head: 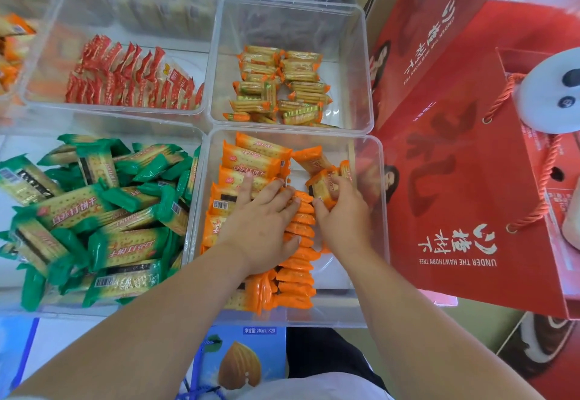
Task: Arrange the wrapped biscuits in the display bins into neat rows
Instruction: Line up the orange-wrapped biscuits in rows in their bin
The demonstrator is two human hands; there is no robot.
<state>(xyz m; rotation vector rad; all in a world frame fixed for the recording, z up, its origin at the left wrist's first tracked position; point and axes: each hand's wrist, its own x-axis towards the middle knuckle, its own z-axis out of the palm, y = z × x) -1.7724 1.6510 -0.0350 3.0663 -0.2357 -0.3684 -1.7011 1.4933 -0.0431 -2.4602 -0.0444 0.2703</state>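
Both my forearms reach down into the near right bin (329,318), where the orange biscuit packets are. My left hand (260,224) lies flat with its fingers spread and straight, pressing on the row of orange packets (298,261) that stands on edge down the middle of the bin. My right hand (342,214) sits just beside it, fingers curled round one loose orange packet (323,186) at the far end of that row.

I judge this bin about half done. The middle row is tidy, but the flat orange packets (251,161) behind my left hand overlap unevenly, and a few more lie loose at the back right.

To my left, the green packets (94,227) are a jumbled heap, untouched as far as I can see. Farther off, the red packets (125,79) already stand in neat rows. The small biscuit packs (279,86) in the far right bin are only roughly lined up. I'd say most of the job is left.
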